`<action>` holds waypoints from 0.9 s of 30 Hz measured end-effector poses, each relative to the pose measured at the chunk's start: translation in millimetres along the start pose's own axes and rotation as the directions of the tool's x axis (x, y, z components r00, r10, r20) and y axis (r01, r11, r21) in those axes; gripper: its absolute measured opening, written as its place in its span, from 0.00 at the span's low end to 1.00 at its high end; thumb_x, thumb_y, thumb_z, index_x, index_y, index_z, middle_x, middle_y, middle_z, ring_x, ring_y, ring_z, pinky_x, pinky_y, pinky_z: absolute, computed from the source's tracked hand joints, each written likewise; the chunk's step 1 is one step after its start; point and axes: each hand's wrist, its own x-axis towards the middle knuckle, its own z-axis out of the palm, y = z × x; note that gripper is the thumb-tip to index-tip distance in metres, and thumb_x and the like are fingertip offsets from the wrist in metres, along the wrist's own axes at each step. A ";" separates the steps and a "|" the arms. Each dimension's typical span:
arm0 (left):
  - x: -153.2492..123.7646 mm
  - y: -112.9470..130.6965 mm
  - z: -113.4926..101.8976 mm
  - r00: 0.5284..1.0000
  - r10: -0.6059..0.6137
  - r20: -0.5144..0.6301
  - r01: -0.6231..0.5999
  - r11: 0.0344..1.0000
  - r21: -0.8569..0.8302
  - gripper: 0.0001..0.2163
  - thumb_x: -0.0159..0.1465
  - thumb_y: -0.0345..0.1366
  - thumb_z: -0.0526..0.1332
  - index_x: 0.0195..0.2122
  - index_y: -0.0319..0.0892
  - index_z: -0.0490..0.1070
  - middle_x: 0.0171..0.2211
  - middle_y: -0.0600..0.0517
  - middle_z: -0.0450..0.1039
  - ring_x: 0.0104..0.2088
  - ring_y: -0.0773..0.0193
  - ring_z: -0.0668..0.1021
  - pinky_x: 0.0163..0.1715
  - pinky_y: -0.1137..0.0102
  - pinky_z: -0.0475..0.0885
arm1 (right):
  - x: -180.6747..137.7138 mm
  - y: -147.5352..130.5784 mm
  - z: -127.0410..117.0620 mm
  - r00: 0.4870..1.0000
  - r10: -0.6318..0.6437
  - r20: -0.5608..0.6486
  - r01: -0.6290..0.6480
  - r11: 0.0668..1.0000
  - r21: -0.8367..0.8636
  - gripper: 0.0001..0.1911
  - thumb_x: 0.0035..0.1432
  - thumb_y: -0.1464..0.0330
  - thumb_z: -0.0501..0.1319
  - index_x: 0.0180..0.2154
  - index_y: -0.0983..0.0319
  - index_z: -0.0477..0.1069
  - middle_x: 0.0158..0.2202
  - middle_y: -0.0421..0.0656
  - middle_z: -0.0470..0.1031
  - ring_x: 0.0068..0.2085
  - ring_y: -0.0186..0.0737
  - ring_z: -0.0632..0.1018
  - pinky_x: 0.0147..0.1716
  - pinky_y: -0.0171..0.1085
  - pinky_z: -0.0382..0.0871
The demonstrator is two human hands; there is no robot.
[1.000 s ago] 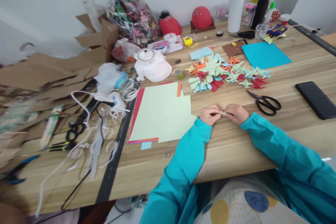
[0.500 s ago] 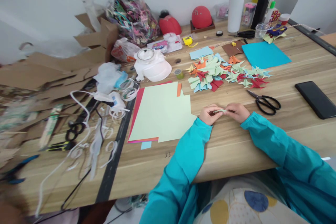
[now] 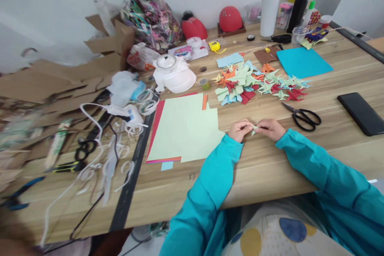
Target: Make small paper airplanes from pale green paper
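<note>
Between my fingertips is a small piece of folded pale green paper (image 3: 253,130), its pointed end sticking out below. My left hand (image 3: 240,129) pinches it from the left, and my right hand (image 3: 271,129) grips it from the right. Both hands are just above the wooden table. Left of them lies a stack of pale green paper sheets (image 3: 183,132) with red and orange edges showing. Beyond my hands is a heap of folded paper pieces (image 3: 244,78) in green, red, orange and blue. Black-handled scissors (image 3: 304,118) rest right of my right hand.
A black phone (image 3: 361,114) lies at the right. Blue sheets (image 3: 303,63) sit behind the heap. A white power strip (image 3: 129,114), cables and cardboard (image 3: 75,72) crowd the left side. Along the wall stand a white paper roll (image 3: 269,14) and red domed objects (image 3: 230,19).
The folded paper between my fingers has turned, and a pointed end now shows below it. My hands have shifted only slightly.
</note>
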 end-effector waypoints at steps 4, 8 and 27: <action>0.0 1.4 -0.2 0.998 -0.070 0.006 0.070 0.996 -0.061 0.16 0.54 0.48 0.62 0.28 0.38 0.75 0.26 0.51 0.69 0.29 0.67 0.69 0.32 0.71 0.63 | 0.2 -1.6 -1.3 0.992 0.124 0.031 -0.127 0.979 0.158 0.25 0.54 0.49 0.54 0.26 0.65 0.72 0.21 0.40 0.68 0.25 0.32 0.67 0.25 0.32 0.61; -0.4 2.1 0.1 0.996 -0.085 0.019 0.087 0.994 -0.068 0.17 0.54 0.49 0.62 0.28 0.37 0.75 0.25 0.51 0.69 0.28 0.67 0.69 0.30 0.71 0.63 | 0.9 -2.7 -2.9 0.988 0.147 0.046 -0.154 0.969 0.195 0.25 0.52 0.49 0.55 0.26 0.66 0.71 0.21 0.40 0.69 0.25 0.32 0.67 0.25 0.32 0.61; -0.6 2.4 2.7 0.997 -0.065 0.048 0.065 0.998 0.001 0.17 0.51 0.49 0.64 0.24 0.36 0.73 0.23 0.52 0.68 0.26 0.69 0.68 0.28 0.72 0.62 | -0.7 -3.0 1.2 0.994 0.103 0.026 -0.106 0.987 0.117 0.23 0.53 0.52 0.56 0.23 0.66 0.70 0.19 0.39 0.66 0.22 0.30 0.65 0.22 0.31 0.59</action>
